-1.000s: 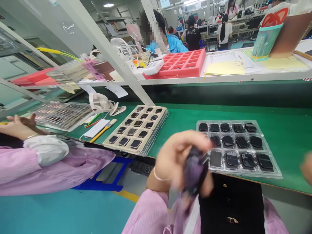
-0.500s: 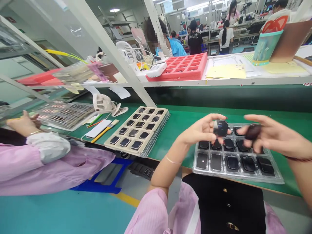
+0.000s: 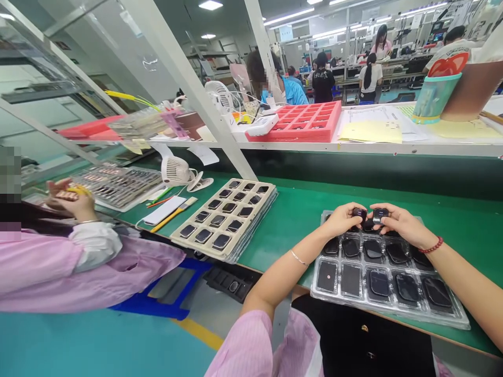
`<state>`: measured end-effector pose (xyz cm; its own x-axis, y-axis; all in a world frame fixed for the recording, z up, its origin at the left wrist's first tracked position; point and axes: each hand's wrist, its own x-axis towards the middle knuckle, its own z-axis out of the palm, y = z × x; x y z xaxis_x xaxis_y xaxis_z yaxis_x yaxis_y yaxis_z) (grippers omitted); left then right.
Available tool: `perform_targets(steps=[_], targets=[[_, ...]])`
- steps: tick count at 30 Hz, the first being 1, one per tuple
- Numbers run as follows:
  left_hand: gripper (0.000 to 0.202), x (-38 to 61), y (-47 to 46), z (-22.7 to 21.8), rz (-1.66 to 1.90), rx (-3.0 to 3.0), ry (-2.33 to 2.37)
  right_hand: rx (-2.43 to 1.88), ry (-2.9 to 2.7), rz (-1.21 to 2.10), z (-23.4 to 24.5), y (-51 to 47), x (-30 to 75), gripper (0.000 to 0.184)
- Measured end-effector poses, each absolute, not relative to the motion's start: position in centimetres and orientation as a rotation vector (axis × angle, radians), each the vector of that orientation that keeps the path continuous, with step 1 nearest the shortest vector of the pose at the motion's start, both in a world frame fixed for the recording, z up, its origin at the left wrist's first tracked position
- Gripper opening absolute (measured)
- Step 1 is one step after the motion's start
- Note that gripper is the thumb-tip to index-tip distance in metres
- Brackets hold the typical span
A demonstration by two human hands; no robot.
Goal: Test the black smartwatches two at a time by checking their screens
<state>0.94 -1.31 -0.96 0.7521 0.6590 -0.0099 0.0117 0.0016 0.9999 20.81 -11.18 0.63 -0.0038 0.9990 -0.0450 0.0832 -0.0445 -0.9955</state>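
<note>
Head view: both hands are raised above the far part of a clear tray [image 3: 393,306], which lies on the green surface [image 3: 298,220] at the right of the scene. The left hand [image 3: 343,217] has its fingers closed around a small dark piece [image 3: 359,212], gripped between thumb and fingertips. The right hand [image 3: 398,222] likewise pinches a second piece [image 3: 380,214], round-cornered, with fingers over part of it. The two pieces are just beside each other, with a narrow gap between.

Below, pockets of the clear tray carry more dark, square pieces; the hands hide part of its far row. The two left pockets of the near row look flat and dark, and whether anything lies in them is unclear. To the left, well apart from both hands, a beige tray [image 3: 219,230] bears similar pieces.

The step in hand seems to be handling the two pieces as a pair, perhaps comparing them. As a judgement, the next move calls for a light hold on the edges, so the faces do not knock together, and for squaring either piece to a pocket before any release.
</note>
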Motion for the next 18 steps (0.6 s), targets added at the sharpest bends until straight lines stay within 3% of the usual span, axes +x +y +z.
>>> perform_targets(steps=[12, 18], targets=[[0.038, 0.3, -1.9, -1.4, 0.652, 1.507, 0.565, -1.339, -1.369, 1.128, 0.0, -11.4, 20.4, 0.044], [0.063, -0.1, -1.5, -1.2, 0.65, 1.41, 0.519, -1.319, -1.229, 1.192, -0.2, -11.6, 20.7, 0.06]])
